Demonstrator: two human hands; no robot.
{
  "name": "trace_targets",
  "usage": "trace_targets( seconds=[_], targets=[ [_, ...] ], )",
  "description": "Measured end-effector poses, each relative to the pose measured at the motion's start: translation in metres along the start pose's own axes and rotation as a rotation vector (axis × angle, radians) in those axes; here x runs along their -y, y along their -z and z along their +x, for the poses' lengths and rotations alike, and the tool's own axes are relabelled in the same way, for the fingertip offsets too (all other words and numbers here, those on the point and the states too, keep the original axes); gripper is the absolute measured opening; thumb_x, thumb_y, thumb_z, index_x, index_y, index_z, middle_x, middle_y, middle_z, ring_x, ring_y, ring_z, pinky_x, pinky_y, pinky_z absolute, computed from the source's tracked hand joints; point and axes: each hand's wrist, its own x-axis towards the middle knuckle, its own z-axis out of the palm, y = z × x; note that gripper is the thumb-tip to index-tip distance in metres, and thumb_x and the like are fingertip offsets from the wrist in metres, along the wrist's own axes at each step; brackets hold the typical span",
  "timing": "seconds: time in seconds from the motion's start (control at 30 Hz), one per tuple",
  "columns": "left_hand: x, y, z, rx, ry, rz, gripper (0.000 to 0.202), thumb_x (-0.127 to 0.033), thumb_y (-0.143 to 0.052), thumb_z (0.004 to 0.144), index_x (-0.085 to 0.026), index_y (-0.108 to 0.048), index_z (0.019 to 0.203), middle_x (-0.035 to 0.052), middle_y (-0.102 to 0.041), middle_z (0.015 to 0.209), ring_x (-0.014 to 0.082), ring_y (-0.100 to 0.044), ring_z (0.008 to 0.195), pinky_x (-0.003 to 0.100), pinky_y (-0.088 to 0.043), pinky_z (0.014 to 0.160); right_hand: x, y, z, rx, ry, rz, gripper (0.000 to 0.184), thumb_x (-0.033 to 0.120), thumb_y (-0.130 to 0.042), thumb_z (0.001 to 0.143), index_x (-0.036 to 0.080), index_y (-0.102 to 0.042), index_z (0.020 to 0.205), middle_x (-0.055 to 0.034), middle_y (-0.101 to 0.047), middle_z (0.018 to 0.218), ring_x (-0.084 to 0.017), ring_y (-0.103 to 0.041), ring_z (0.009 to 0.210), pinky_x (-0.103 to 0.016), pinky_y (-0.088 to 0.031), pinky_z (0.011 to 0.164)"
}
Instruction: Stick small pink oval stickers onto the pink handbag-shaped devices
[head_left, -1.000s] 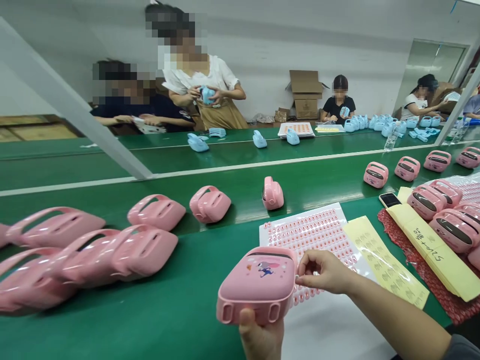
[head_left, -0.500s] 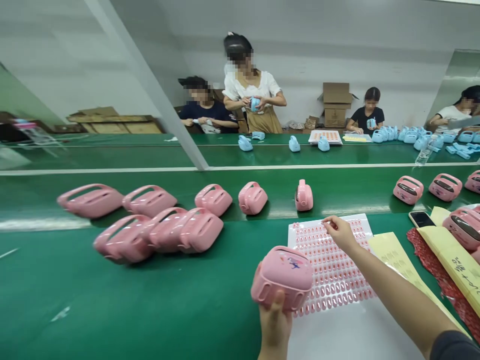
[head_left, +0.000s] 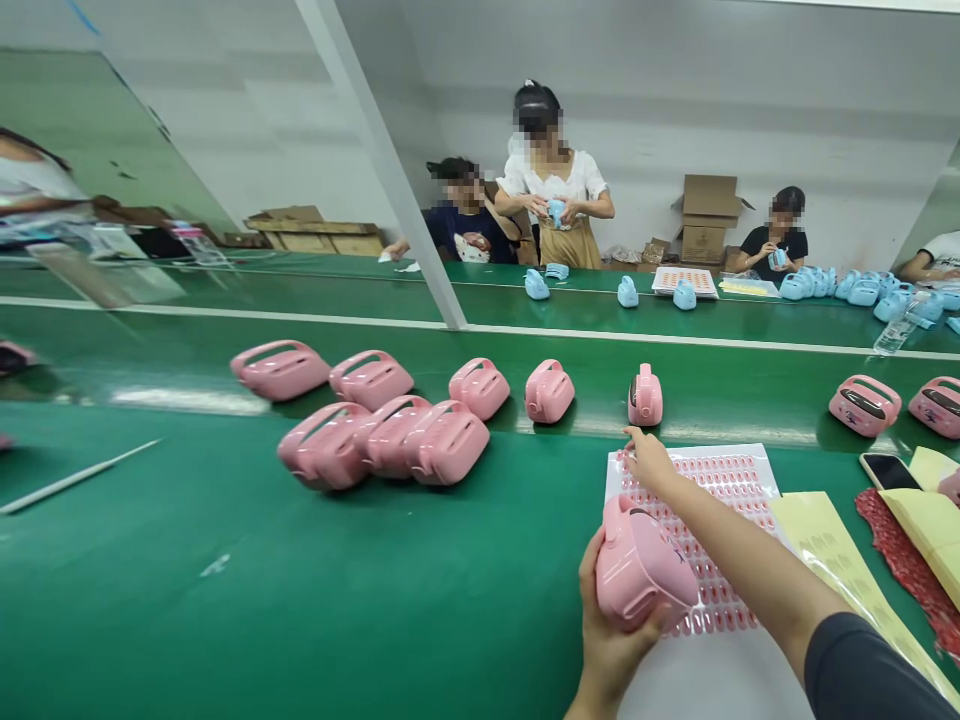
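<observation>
My left hand [head_left: 611,640] is wrapped round a pink plastic case [head_left: 641,566] and holds it tilted just above the near edge of the green belt. My right hand [head_left: 646,460] reaches forward over a white sticker sheet [head_left: 739,480] covered with small pink stickers; its fingertips press together at the sheet's far left corner. What they pinch, if anything, is too small to see. One pink case [head_left: 646,395] stands upright just beyond that hand.
Several pink cases [head_left: 390,435] lie clustered on the green belt [head_left: 300,580] to the left, more at the right [head_left: 865,404]. Yellow backing strips [head_left: 840,555] and a phone [head_left: 885,470] lie right of the sheet. Other people across the far belt handle blue cases [head_left: 627,292].
My view swung left. My right hand moved from the case's side out to the sheet's far corner. My left hand turned the pink case from flat to tilted on its side.
</observation>
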Motion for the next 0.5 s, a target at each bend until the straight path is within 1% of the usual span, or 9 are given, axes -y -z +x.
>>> trace_targets(
  seconds=[0.07,0.17,0.27,0.37,0.43,0.5],
  targets=[
    [-0.001,-0.001,0.000,-0.005,0.012,-0.005,0.081,-0.046,-0.081,0.045,-0.025,-0.049,0.117,0.0076,-0.057,0.116,0.0294,-0.060,0.097,0.036,-0.051,0.079,0.002,-0.002,-0.002,-0.023,-0.030,0.048,0.040,0.005,-0.054,0.074,0.019,-0.050,0.111,-0.0038,-0.066,0.091,-0.019,-0.057,0.088,-0.033,-0.036,0.083],
    [-0.003,-0.003,0.000,-0.005,0.032,-0.019,0.081,-0.044,-0.081,0.045,-0.026,-0.049,0.117,0.0072,-0.056,0.117,0.0289,-0.060,0.097,0.035,-0.051,0.078,0.007,-0.003,-0.003,-0.064,-0.074,0.155,0.037,0.005,-0.051,0.073,0.020,-0.049,0.107,0.0013,-0.064,0.081,-0.016,-0.058,0.079,-0.032,-0.037,0.080],
    [-0.003,-0.001,0.001,0.006,0.034,-0.016,0.082,-0.043,-0.082,0.044,-0.026,-0.049,0.118,0.0081,-0.055,0.119,0.0284,-0.060,0.097,0.035,-0.051,0.078,0.016,0.008,-0.010,-0.100,-0.110,0.299,0.038,0.006,-0.050,0.072,0.018,-0.046,0.108,0.0019,-0.062,0.076,-0.015,-0.057,0.071,-0.030,-0.040,0.073],
    [0.000,0.003,0.002,0.031,-0.024,0.078,0.089,-0.043,-0.082,0.042,-0.027,-0.046,0.122,0.0095,-0.052,0.122,0.0315,-0.056,0.105,0.040,-0.048,0.083,0.026,0.038,-0.034,-0.084,-0.100,0.443,0.039,0.012,-0.055,0.071,0.016,-0.043,0.108,0.0029,-0.061,0.068,-0.015,-0.058,0.065,-0.029,-0.043,0.066],
    [0.002,0.006,0.003,0.083,-0.130,0.167,0.092,-0.039,-0.082,0.044,-0.028,-0.043,0.126,0.0101,-0.054,0.121,0.0328,-0.055,0.108,0.045,-0.044,0.089,0.034,0.064,-0.063,-0.020,-0.049,0.580,0.040,0.018,-0.060,0.070,0.018,-0.044,0.106,0.0052,-0.059,0.062,-0.015,-0.061,0.064,-0.028,-0.045,0.066],
    [0.001,0.010,0.005,0.210,-0.292,0.241,0.093,-0.032,-0.082,0.046,-0.029,-0.041,0.129,0.0115,-0.056,0.119,0.0336,-0.056,0.107,0.048,-0.043,0.089,0.043,0.090,-0.096,0.154,0.031,0.896,0.046,0.023,-0.068,0.066,0.019,-0.045,0.106,0.0065,-0.058,0.061,-0.014,-0.062,0.064,-0.029,-0.045,0.068]
  ],
)
